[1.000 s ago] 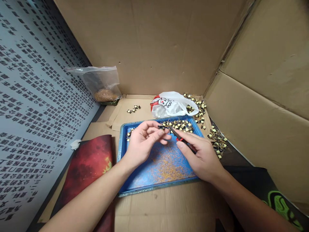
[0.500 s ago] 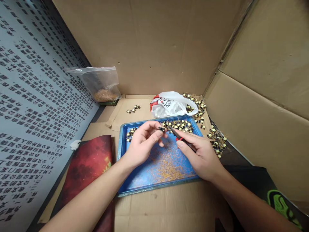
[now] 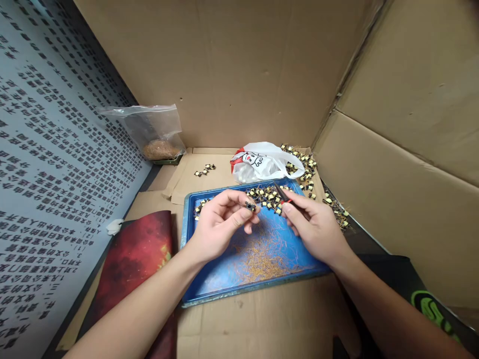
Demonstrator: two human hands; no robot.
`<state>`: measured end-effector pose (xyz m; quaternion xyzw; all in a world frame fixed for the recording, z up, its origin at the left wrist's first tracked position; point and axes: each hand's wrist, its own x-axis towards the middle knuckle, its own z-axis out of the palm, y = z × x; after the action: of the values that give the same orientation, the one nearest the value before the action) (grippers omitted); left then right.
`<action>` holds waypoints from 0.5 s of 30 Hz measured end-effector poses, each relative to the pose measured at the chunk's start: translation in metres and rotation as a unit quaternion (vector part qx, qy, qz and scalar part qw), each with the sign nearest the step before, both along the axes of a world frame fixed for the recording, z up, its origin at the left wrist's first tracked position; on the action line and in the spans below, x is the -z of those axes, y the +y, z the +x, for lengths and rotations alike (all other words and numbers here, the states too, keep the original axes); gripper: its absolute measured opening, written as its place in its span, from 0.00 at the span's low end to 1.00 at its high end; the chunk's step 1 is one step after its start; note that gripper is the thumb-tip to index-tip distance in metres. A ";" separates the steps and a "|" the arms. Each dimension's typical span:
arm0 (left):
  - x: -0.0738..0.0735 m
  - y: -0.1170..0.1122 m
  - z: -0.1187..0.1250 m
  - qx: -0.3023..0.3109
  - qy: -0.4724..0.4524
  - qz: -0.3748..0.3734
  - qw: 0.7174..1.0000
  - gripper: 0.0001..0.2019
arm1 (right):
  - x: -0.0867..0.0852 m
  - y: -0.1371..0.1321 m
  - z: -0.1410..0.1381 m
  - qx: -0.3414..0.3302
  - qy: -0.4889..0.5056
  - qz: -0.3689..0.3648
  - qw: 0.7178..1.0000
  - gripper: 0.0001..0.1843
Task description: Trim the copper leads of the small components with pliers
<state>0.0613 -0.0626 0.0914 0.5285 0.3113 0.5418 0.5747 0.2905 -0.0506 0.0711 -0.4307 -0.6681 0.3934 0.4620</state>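
Observation:
My left hand (image 3: 223, 223) pinches a small black coil component (image 3: 250, 205) between thumb and fingertips, above the blue tray (image 3: 209, 297). My right hand (image 3: 314, 224) is closed around a slim black-and-red hand tool (image 3: 285, 196) whose dark pointed end faces up and left. A gap lies between the tool's tip and the component. Behind the hands, a pile of coil components (image 3: 266, 197) with yellow tops and thin wires fills the tray's far side. Loose copper-coloured wire bits (image 3: 262, 262) are scattered over the tray floor.
A white plastic bag (image 3: 262, 162) sits behind the tray, with more components (image 3: 307, 167) to its right. Several components (image 3: 205, 170) lie on the cardboard at back left. A clear zip bag (image 3: 160, 144) holds wire bits. A red patterned mat (image 3: 136, 249) lies left. Cardboard walls (image 3: 224, 65) enclose the space.
My right hand has moved right with the tool, drawing its tip away from the component. My left hand keeps the component almost in place, turned slightly.

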 end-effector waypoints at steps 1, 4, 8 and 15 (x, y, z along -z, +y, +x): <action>0.000 0.001 0.000 -0.004 0.001 -0.005 1.000 0.12 | -0.002 -0.001 0.001 -0.013 -0.023 0.016 1.000 0.24; 0.002 0.005 0.000 -0.008 -0.016 -0.011 1.000 0.14 | -0.007 -0.006 -0.001 -0.067 -0.066 0.060 0.994 0.22; 0.003 0.006 0.000 -0.002 -0.041 -0.003 0.999 0.14 | -0.004 -0.008 -0.006 -0.113 0.001 0.028 0.993 0.22; 0.003 0.003 0.000 0.019 -0.037 -0.003 0.999 0.10 | -0.002 -0.010 -0.006 -0.169 0.133 -0.128 0.968 0.24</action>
<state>0.0612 -0.0591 0.0880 0.5122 0.2812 0.5491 0.5975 0.2846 -0.0608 0.0731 -0.3110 -0.6073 0.6020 0.4148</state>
